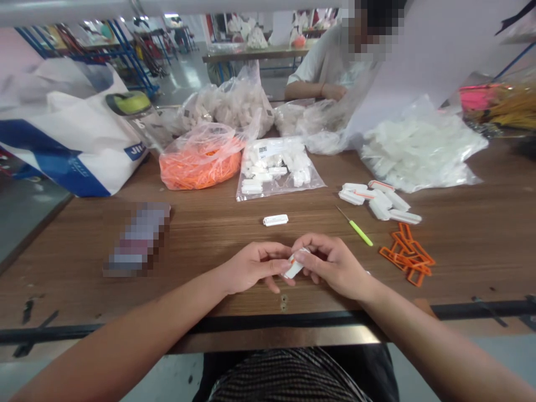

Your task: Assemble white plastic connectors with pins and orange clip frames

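Small white plastic part (pixel 295 266), light and stiff, best taken by its narrow ends, pinched between curled left hand (pixel 252 267) and right hand (pixel 334 264), 6 o'clock on the table (pixel 209 237)

The white plastic piece (pixel 295 267) you're holding looks smooth and matt, and the orange plastic frames (pixel 407 255) have a similar dull finish. Your bench (pixel 201 237) is brown wood-grain laminate with a soft sheen and a metal edge strip (pixel 276 337). The pick (pixel 360 233) pairs a thin metal shaft with glossy lime plastic, while the clear polythene bag (pixel 276 170) looks thin and shiny
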Motion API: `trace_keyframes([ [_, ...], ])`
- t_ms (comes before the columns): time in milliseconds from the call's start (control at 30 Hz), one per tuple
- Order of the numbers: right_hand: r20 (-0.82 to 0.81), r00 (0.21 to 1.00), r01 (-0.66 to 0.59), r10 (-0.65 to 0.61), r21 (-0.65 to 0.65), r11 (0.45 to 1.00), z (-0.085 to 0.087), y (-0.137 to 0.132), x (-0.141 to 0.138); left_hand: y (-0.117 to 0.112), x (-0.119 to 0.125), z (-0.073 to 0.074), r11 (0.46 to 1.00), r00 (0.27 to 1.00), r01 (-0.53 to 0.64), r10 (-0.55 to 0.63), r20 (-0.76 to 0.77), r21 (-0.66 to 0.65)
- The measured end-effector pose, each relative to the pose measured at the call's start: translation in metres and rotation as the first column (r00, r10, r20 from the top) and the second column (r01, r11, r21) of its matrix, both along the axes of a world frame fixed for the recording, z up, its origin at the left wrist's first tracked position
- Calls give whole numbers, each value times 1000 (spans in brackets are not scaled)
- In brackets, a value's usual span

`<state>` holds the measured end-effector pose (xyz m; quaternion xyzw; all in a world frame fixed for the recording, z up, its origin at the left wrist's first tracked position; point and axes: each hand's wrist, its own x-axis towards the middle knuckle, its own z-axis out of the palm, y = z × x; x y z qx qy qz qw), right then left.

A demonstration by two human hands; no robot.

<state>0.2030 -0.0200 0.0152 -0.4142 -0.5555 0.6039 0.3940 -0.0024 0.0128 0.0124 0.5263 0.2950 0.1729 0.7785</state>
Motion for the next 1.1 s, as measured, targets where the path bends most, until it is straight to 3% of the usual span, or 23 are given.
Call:
trace_keyframes([
  [200,-210,978,-33,10,-106,994,-4,4,7,0,1,-9,997,993,-61,65,95,-45],
  [400,-97,995,26,-28,-17,1000,0,2,7,0,0,-11,996,992,-62,68,103,-65],
  [600,-10,999,-35,34,-33,999,4,1,6,-1,1,-3,999,995,1,-5,100,32],
  [800,0,995,-97,97,-63,993,7,4,14,-3,3,0,995,999,-1,-4,53,104],
  [1000,93,978,-176,185,-95,980,8,7,12,-6,2,2,998,999,34,-33,-6,45],
  [1100,158,984,-76,81,-40,996,7,11,14,-3,0,0,999,999,39,-39,17,2],
])
